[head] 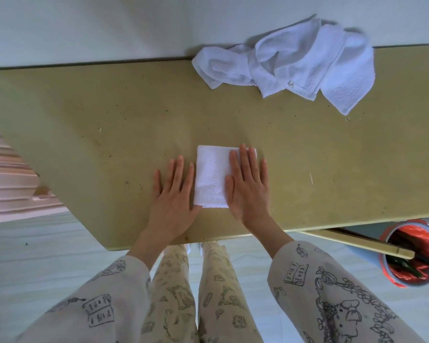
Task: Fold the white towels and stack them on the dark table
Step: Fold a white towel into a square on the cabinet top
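A: What do the hands show?

B: The right hand [248, 184] lies flat, fingers straight and close together, pressing on the right half of the folded towel [212, 176]. The left hand [173, 194] lies flat on the table [84, 115], fingers straight and slightly spread. Its index finger runs along the towel's left edge, and its thumb meets the towel's near left corner. Neither hand curls round or pinches anything.

A: Where is the folded towel relative to the hands?

B: Between them, under the right palm and just right of the left hand, near the table's front edge. It is a small white rectangle, lying flat.

A: And the remaining towels?

B: A crumpled heap of white towels [297, 63] lies well beyond the right fingertips and off to their right, at the table's far edge against the wall.

A: Anything else in the field?

B: Patterned sleeves [332, 288] cover both forearms. A bin with a red liner [411, 253] stands on the floor, below and right of the right wrist.
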Demonstrator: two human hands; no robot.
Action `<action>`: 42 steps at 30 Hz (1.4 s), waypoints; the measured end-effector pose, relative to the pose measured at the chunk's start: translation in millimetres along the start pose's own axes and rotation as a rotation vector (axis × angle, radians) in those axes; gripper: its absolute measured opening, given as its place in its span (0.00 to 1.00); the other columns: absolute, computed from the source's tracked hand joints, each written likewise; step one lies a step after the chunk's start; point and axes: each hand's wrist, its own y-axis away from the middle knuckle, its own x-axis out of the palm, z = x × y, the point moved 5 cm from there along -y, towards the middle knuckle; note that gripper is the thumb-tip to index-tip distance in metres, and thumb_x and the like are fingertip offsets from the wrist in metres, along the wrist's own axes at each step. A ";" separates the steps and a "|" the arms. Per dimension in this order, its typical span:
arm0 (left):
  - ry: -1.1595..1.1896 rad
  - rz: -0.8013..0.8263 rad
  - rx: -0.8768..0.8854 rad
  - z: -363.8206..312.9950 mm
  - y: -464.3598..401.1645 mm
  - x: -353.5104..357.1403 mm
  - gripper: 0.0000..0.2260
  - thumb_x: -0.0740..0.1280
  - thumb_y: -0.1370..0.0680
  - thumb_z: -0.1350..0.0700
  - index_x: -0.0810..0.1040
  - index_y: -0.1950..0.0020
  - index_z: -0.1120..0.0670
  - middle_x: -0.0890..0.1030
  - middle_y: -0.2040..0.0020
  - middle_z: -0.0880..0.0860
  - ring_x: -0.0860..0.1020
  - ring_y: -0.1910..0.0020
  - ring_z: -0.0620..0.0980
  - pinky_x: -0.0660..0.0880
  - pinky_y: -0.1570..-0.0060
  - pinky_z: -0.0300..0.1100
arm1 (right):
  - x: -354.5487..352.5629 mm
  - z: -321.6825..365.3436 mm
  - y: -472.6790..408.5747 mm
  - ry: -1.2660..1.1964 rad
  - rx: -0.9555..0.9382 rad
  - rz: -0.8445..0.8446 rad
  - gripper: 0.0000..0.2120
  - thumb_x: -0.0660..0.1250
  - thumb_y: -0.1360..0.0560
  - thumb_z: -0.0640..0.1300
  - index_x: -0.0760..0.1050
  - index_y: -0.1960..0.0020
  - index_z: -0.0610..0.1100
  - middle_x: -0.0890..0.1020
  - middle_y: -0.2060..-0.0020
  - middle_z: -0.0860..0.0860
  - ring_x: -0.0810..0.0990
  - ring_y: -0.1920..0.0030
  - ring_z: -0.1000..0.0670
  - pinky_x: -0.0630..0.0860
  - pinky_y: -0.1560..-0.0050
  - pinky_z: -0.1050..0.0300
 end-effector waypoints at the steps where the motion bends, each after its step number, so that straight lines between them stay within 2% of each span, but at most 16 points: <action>1: -0.025 0.020 0.044 7.3 0.7 -0.5 0.38 0.52 0.27 0.36 0.50 0.25 0.59 0.53 0.24 0.60 0.50 0.25 0.54 0.49 0.29 0.61 | -0.2 0.2 0.2 0.001 0.000 -0.001 0.25 0.47 0.21 0.48 0.59 0.27 0.40 0.63 0.27 0.43 0.54 0.27 0.45 0.52 0.29 0.44; 3: -0.035 0.037 0.112 17.1 0.5 -7.7 0.45 0.49 0.30 0.28 0.44 0.25 0.59 0.46 0.24 0.56 0.42 0.25 0.49 0.40 0.28 0.55 | -1.4 0.4 -0.5 -0.001 0.003 -0.009 0.25 0.48 0.21 0.48 0.60 0.27 0.40 0.64 0.28 0.43 0.55 0.27 0.45 0.53 0.29 0.43; 5: -0.008 0.011 0.145 13.0 -2.2 -21.5 0.42 0.46 0.27 0.29 0.42 0.25 0.59 0.43 0.24 0.53 0.39 0.26 0.46 0.36 0.28 0.51 | -1.8 0.5 -0.7 -0.009 0.003 -0.012 0.24 0.47 0.21 0.48 0.60 0.27 0.40 0.64 0.28 0.43 0.55 0.27 0.45 0.54 0.29 0.43; 8: 0.032 -0.093 0.196 -16.0 -12.4 -35.9 0.29 0.48 0.21 0.43 0.50 0.26 0.60 0.52 0.24 0.55 0.50 0.25 0.49 0.48 0.27 0.54 | -0.6 0.4 -0.1 -0.012 0.001 0.001 0.24 0.46 0.20 0.49 0.59 0.27 0.40 0.63 0.27 0.43 0.55 0.27 0.45 0.53 0.29 0.44; 11: 0.015 -0.151 0.228 -42.5 -28.6 -26.9 0.23 0.50 0.20 0.51 0.60 0.28 0.61 0.63 0.27 0.58 0.57 0.27 0.52 0.59 0.30 0.58 | 1.0 -0.2 0.0 0.002 -0.001 0.007 0.25 0.48 0.21 0.49 0.59 0.27 0.40 0.64 0.28 0.43 0.54 0.27 0.46 0.48 0.28 0.46; 14: -0.029 -0.110 0.199 -37.3 -38.8 -12.9 0.24 0.50 0.20 0.49 0.60 0.28 0.60 0.62 0.26 0.56 0.56 0.27 0.50 0.60 0.31 0.60 | 1.5 -0.4 -0.7 0.006 -0.007 0.006 0.25 0.48 0.22 0.49 0.59 0.27 0.39 0.63 0.28 0.42 0.54 0.27 0.45 0.49 0.28 0.45; 19: -0.101 -0.095 0.164 -26.7 -40.8 -9.3 0.29 0.50 0.21 0.43 0.56 0.26 0.59 0.57 0.25 0.56 0.54 0.25 0.51 0.52 0.28 0.57 | 3.1 -1.0 -0.9 -0.003 -0.010 0.034 0.26 0.48 0.22 0.49 0.58 0.27 0.40 0.62 0.27 0.42 0.53 0.26 0.45 0.50 0.29 0.44; 23: -0.126 -0.039 0.141 -28.8 -40.3 -10.1 0.29 0.48 0.21 0.43 0.56 0.26 0.59 0.58 0.25 0.56 0.55 0.26 0.52 0.53 0.28 0.58 | 3.1 -0.9 -1.0 0.000 -0.006 0.090 0.26 0.48 0.22 0.49 0.57 0.27 0.40 0.62 0.27 0.42 0.53 0.26 0.45 0.49 0.29 0.44; 25: -0.105 0.000 0.132 -28.0 -40.5 -12.5 0.29 0.48 0.21 0.43 0.56 0.26 0.59 0.59 0.25 0.56 0.57 0.26 0.52 0.55 0.29 0.58 | -3.0 -2.6 -1.8 -0.067 -0.017 0.120 0.27 0.47 0.22 0.51 0.56 0.26 0.40 0.60 0.26 0.43 0.52 0.25 0.47 0.46 0.28 0.47; 27: -0.061 0.021 0.139 -27.7 -40.6 -16.3 0.29 0.47 0.21 0.43 0.56 0.26 0.59 0.60 0.25 0.57 0.59 0.26 0.53 0.57 0.30 0.59 | -15.3 -6.8 -5.3 -0.286 -0.003 0.124 0.28 0.46 0.22 0.53 0.53 0.25 0.42 0.56 0.25 0.46 0.48 0.25 0.53 0.44 0.26 0.51; 28: -0.021 0.025 0.147 -28.6 -39.4 -18.9 0.29 0.45 0.21 0.43 0.55 0.26 0.60 0.59 0.25 0.56 0.58 0.26 0.53 0.57 0.30 0.57 | -23.9 -9.8 -7.2 -0.441 0.041 0.116 0.28 0.47 0.21 0.52 0.52 0.24 0.42 0.55 0.25 0.47 0.49 0.26 0.55 0.45 0.26 0.55; 30: 0.080 -0.010 0.144 -29.9 -36.0 -26.5 0.29 0.44 0.21 0.44 0.53 0.25 0.60 0.55 0.24 0.56 0.55 0.25 0.52 0.54 0.28 0.52 | -41.7 -21.2 -8.8 -0.668 0.213 -0.004 0.26 0.53 0.21 0.48 0.57 0.26 0.40 0.61 0.26 0.46 0.57 0.27 0.54 0.53 0.29 0.63; 32: 0.175 -0.059 0.077 -28.6 -30.4 -34.0 0.29 0.44 0.22 0.45 0.52 0.25 0.60 0.53 0.24 0.55 0.50 0.25 0.48 0.50 0.27 0.47 | -51.7 -33.6 -7.8 -0.715 0.422 -0.129 0.20 0.57 0.23 0.45 0.69 0.33 0.38 0.71 0.35 0.43 0.70 0.34 0.46 0.64 0.33 0.58; 33: 0.224 -0.082 0.027 -26.7 -26.1 -38.0 0.28 0.44 0.21 0.46 0.51 0.25 0.59 0.53 0.24 0.55 0.48 0.26 0.46 0.49 0.26 0.47 | -51.8 -37.2 -7.3 -0.691 0.520 -0.115 0.17 0.59 0.23 0.44 0.73 0.38 0.38 0.74 0.40 0.42 0.73 0.39 0.43 0.68 0.36 0.52; 36: 0.352 -0.120 -0.128 -17.1 -11.1 -43.1 0.24 0.51 0.19 0.53 0.52 0.25 0.60 0.54 0.24 0.54 0.48 0.26 0.45 0.47 0.27 0.42 | -43.4 -37.3 -9.0 -0.578 0.753 0.132 0.13 0.62 0.23 0.47 0.73 0.44 0.40 0.75 0.45 0.45 0.73 0.43 0.43 0.67 0.39 0.45; 42: 0.556 -0.190 -0.341 9.8 25.2 -44.2 0.19 0.56 0.20 0.61 0.63 0.29 0.60 0.63 0.27 0.56 0.56 0.26 0.52 0.55 0.28 0.46 | -43.9 -18.6 -22.1 -0.308 0.760 0.387 0.26 0.62 0.25 0.58 0.68 0.38 0.39 0.72 0.40 0.46 0.70 0.38 0.45 0.65 0.40 0.46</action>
